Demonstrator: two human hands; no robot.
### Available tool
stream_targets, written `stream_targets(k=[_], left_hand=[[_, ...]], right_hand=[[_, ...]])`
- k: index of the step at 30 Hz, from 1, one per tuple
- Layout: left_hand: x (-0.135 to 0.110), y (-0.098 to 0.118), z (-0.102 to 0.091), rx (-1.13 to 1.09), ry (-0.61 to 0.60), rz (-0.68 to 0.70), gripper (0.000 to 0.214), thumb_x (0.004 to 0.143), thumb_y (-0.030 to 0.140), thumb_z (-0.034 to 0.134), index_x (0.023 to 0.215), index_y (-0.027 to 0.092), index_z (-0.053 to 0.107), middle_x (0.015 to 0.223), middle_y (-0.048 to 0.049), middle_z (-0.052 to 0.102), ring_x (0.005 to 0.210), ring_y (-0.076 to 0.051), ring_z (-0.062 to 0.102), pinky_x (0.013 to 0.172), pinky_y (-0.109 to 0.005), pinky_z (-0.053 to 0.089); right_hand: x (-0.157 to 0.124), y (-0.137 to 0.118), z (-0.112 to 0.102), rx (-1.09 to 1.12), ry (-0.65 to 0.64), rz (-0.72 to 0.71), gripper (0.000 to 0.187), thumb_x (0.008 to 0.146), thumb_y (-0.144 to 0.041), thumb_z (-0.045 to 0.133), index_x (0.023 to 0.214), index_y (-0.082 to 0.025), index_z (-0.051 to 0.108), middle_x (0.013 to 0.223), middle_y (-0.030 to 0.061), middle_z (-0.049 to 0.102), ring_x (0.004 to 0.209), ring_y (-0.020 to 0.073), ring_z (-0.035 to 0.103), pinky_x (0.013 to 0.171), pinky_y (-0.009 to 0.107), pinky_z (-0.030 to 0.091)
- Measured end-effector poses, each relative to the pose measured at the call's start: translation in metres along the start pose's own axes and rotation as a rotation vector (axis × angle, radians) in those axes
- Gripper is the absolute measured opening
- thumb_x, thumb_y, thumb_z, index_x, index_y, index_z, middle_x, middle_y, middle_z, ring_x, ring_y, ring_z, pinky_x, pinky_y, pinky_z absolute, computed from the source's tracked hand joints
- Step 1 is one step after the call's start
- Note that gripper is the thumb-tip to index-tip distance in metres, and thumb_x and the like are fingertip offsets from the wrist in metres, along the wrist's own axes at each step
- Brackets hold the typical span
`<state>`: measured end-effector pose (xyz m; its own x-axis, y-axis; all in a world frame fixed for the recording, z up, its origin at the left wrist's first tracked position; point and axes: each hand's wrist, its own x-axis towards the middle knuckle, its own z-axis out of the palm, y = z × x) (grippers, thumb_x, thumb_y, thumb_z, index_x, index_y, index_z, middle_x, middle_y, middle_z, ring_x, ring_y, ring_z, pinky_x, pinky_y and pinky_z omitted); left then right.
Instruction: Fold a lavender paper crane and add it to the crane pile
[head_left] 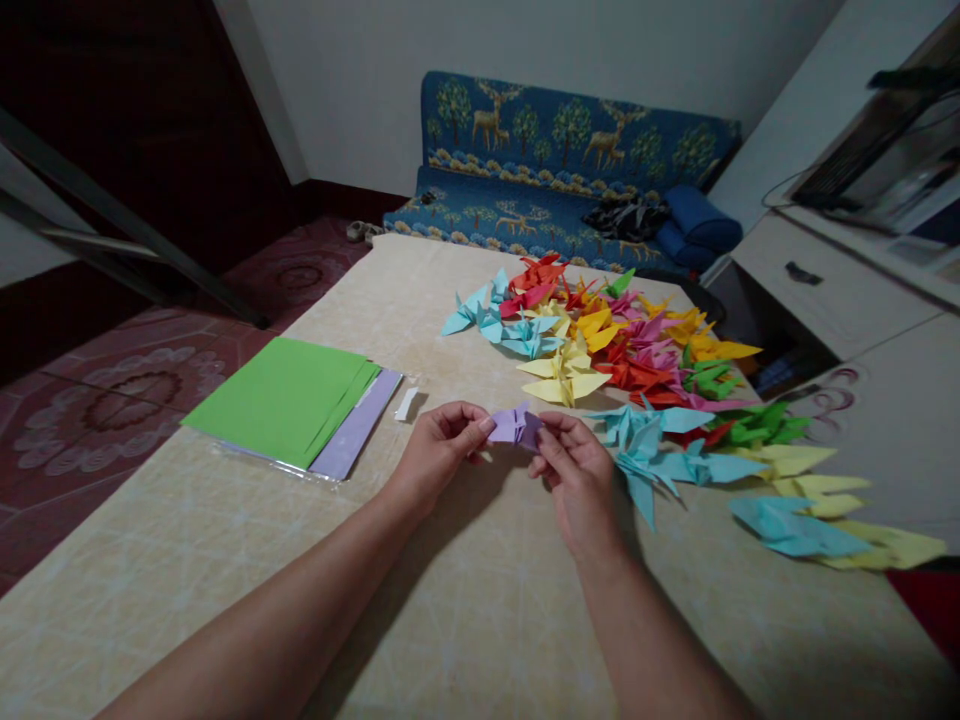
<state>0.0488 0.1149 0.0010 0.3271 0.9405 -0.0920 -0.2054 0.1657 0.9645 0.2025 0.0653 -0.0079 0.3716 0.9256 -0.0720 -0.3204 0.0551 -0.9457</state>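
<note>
Between my two hands a small purple origami crane (516,427) is held up over the table, its wings spread sideways. My left hand (448,440) pinches the left wing between thumb and fingers. The right wing is gripped the same way by my right hand (574,465). Just left of my left hand lies a small folded white paper piece (407,404). Close to the right hand are light blue paper cranes (637,450), the nearest of a large pile of finished cranes.
Green paper sheets (281,400) lie over purple sheets (356,430) and a clear plastic sleeve on the left of the table (225,570). Red, orange, pink, yellow and green cranes (637,370) cover the right side. A blue patterned sofa (570,150) stands behind, a white cabinet (847,290) at right.
</note>
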Motion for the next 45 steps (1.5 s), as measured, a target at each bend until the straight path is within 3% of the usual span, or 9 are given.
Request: stream_targets(k=[6,12,17,26,36,45], left_hand=[[0.006,-0.001,-0.005,0.086,0.081,0.079,0.023,0.07,0.032,0.078,0.077,0.015,0.064,0.056,0.0039,0.058,0.047,-0.007,0.046,0.045,-0.017,0.033],[0.008,-0.005,-0.011,0.275,0.107,0.158,0.015,0.073,0.027,0.072,0.078,0.016,0.064,0.058,0.0023,0.059,0.05,-0.009,0.05,0.048,-0.019,0.032],[0.006,-0.004,-0.012,0.522,0.126,0.219,0.009,0.076,0.024,0.064,0.078,0.016,0.066,0.057,0.0024,0.057,0.051,-0.01,0.048,0.049,-0.021,0.032],[0.004,-0.01,-0.013,0.953,0.072,0.265,0.013,0.079,0.021,0.06,0.086,0.019,0.07,0.063,-0.0005,0.066,0.054,-0.012,0.054,0.052,-0.023,0.032],[0.002,-0.008,-0.011,1.048,0.085,0.261,0.017,0.08,0.022,0.058,0.089,0.021,0.072,0.067,-0.0022,0.069,0.056,-0.014,0.057,0.053,-0.024,0.031],[0.003,-0.006,-0.007,1.178,0.069,0.277,0.023,0.081,0.021,0.054,0.092,0.027,0.073,0.077,-0.0015,0.074,0.06,-0.016,0.059,0.055,-0.026,0.03]], right_hand=[[0.007,0.005,-0.01,-0.005,0.123,-0.079,0.029,0.068,-0.031,0.077,0.091,-0.019,0.063,0.065,-0.0069,0.057,0.045,0.0057,0.048,0.045,0.018,0.039],[0.01,0.008,-0.016,-0.257,0.197,-0.192,0.022,0.07,-0.032,0.074,0.083,-0.018,0.064,0.056,-0.0068,0.054,0.043,0.008,0.045,0.042,0.019,0.035],[0.011,0.007,-0.018,-0.489,0.244,-0.266,0.016,0.07,-0.03,0.069,0.079,-0.017,0.066,0.064,-0.0018,0.06,0.049,0.0109,0.049,0.045,0.021,0.037],[0.014,0.017,-0.03,-0.936,0.177,-0.38,0.012,0.077,-0.028,0.059,0.079,-0.021,0.069,0.063,0.001,0.065,0.052,0.0152,0.054,0.046,0.023,0.037],[0.01,0.011,-0.027,-1.093,0.098,-0.365,0.013,0.08,-0.026,0.056,0.082,-0.025,0.069,0.074,0.0003,0.071,0.058,0.0158,0.059,0.05,0.024,0.038],[0.004,-0.001,-0.017,-1.339,0.104,-0.336,0.012,0.08,-0.025,0.059,0.085,-0.031,0.069,0.067,-0.0036,0.069,0.058,0.0153,0.059,0.052,0.024,0.031]])
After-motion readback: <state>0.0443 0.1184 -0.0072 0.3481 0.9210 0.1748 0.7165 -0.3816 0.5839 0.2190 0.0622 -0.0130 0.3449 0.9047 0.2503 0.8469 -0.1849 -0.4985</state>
